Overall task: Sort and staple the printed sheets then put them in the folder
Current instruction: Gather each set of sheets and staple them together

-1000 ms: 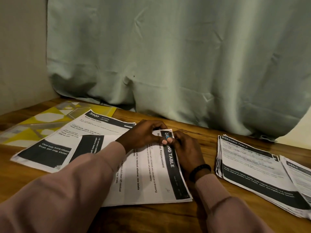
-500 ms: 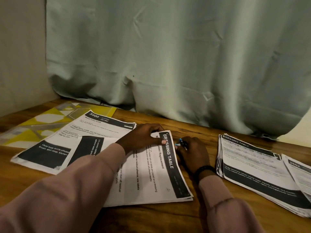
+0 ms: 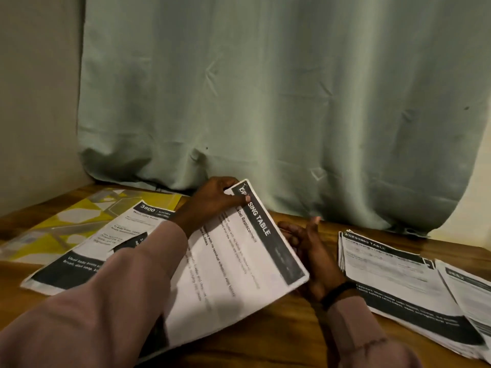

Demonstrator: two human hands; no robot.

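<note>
Both hands work at the middle of the wooden surface (image 3: pixel 265 341). Left hand (image 3: pixel 212 201) pinches the far corner of a set of printed sheets (image 3: pixel 233 274) headed "DRESSING TABLE", thumb on the dark header band, lifting that end so the set tilts up off the surface toward the right hand. Right hand (image 3: pixel 309 248) lies just beside the set's right edge, partly under it, with fingers straight and relaxed, holding nothing that can be seen; a dark band circles its wrist. Left of the left hand, more printed sheets (image 3: pixel 87 258) headed "3800" lie flat, overlapping a yellow patterned folder (image 3: pixel 79 216) that sits farther left and back. Right of the right hand, well apart from the lifted set, a stack of sheets (image 3: pixel 398 285) rests flat, with another sheet (image 3: pixel 473 293) overlapping its right side. Beyond the hands a pale green curtain (image 3: pixel 265 88) hangs down to the surface.
</note>
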